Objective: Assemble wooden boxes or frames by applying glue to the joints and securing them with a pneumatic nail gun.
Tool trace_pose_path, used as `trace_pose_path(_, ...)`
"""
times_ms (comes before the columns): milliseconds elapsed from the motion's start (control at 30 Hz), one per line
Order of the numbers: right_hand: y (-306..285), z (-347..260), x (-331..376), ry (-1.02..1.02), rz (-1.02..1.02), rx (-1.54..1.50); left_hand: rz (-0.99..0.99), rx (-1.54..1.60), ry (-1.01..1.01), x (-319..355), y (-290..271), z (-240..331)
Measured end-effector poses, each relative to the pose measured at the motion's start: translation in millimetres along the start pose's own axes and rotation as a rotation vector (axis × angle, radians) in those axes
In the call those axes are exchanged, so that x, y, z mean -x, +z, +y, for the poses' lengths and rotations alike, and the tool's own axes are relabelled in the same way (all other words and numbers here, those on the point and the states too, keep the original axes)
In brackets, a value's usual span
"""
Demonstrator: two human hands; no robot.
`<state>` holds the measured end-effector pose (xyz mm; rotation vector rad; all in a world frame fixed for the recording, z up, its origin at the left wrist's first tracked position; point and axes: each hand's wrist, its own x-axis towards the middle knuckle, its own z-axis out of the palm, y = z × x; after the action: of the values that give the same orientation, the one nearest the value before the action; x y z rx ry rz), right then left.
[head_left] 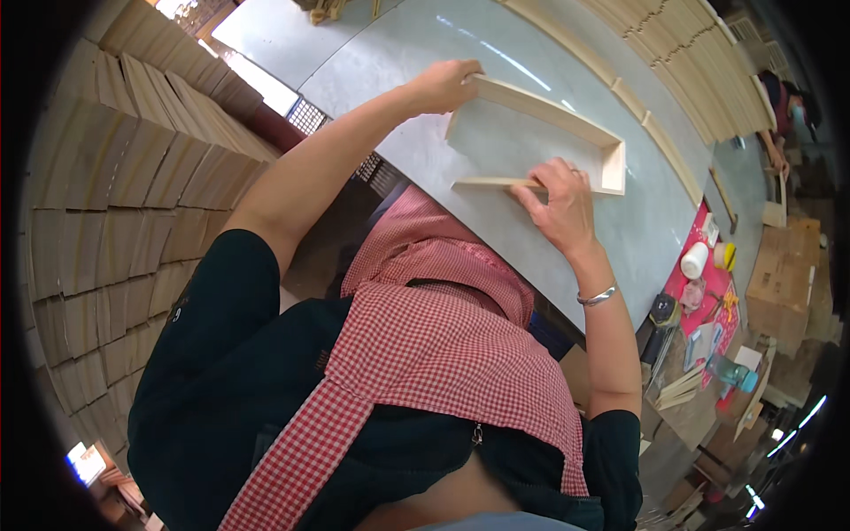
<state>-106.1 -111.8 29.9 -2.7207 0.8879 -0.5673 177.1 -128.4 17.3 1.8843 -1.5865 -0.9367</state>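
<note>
**Holding a wooden frame flat on the grey table**

Pressing down from both ends, the person steadies a pale wooden frame [540, 142] that lies flat on the grey table [425, 53], out past the red checked apron [443, 345]. Only one view shows it, from the head, looking down.

The left hand [443, 86] is at the frame's far left corner, fingers curled over the end of the long far rail and closed on it. The right hand [558, 203] lies on the near rail, fingers spread and pressing the thin strip against the tabletop; whether the thumb grips under it I cannot tell. A silver bracelet [598, 296] sits on that wrist.

Long wooden strips [655, 133] lie in a line on the table beyond the frame, just apart from it. Stacks of cut boards [133, 177] fill the left side. To the right, well apart from the hands, a red mat [708, 265] carries a white glue bottle [695, 259] and small tools. At the far right another person [784, 111] works at a bench.
</note>
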Motion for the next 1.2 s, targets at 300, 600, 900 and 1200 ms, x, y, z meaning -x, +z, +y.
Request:
trace_pose_path(300, 35, 2, -23, -0.041, 0.11, 0.025, 0.163, 0.035, 0.157, -3, 23, -14)
trace_pose_path(600, 34, 1, -26, -0.065, 0.149, 0.071, 0.148, 0.016, 0.178, -2, 20, -16)
trace_pose_path(900, 34, -1, -26, -0.044, 0.164, 0.092, -0.025, 0.242, 0.19, 19, 9, -24)
trace_pose_path(1200, 40, -20, -41, -0.171, 0.174, -0.041, -0.115, 0.099, 0.445, 31, 10, -41)
